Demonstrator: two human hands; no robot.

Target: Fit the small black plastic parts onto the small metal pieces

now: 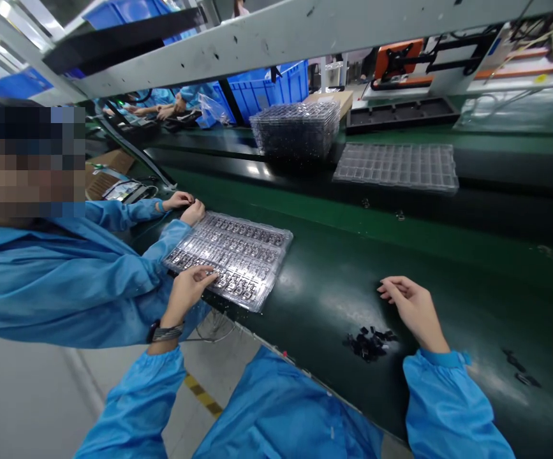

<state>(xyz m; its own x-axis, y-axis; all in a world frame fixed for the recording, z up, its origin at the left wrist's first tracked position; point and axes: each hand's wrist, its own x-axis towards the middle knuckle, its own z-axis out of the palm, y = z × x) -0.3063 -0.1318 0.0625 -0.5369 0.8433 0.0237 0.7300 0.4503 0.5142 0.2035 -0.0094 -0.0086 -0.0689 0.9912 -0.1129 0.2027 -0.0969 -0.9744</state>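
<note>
My left hand point(189, 294), with a dark band at its wrist, reaches over the near edge of a clear plastic tray point(269, 285). Its thumb and fingers are pinched together at the tray's small metal parts point(243, 288); whatever is between the fingertips is too small to make out. Above the green work surface point(324, 268), my right hand point(414, 311) is held with thumb and fingers together, and I cannot make out what they hold. Just below that hand lies a loose pile of small black pieces point(370, 344). The tray's compartments hold rows of metal parts.
A co-worker's hands point(187, 207) are at the tray's far left corner. Farther back stand stacked clear trays point(298, 127), a clear compartment tray point(395, 167), a black tray point(403, 115) and a blue crate point(280, 83). A metal beam point(266, 44) crosses overhead. Several black pieces point(520, 368) lie at right.
</note>
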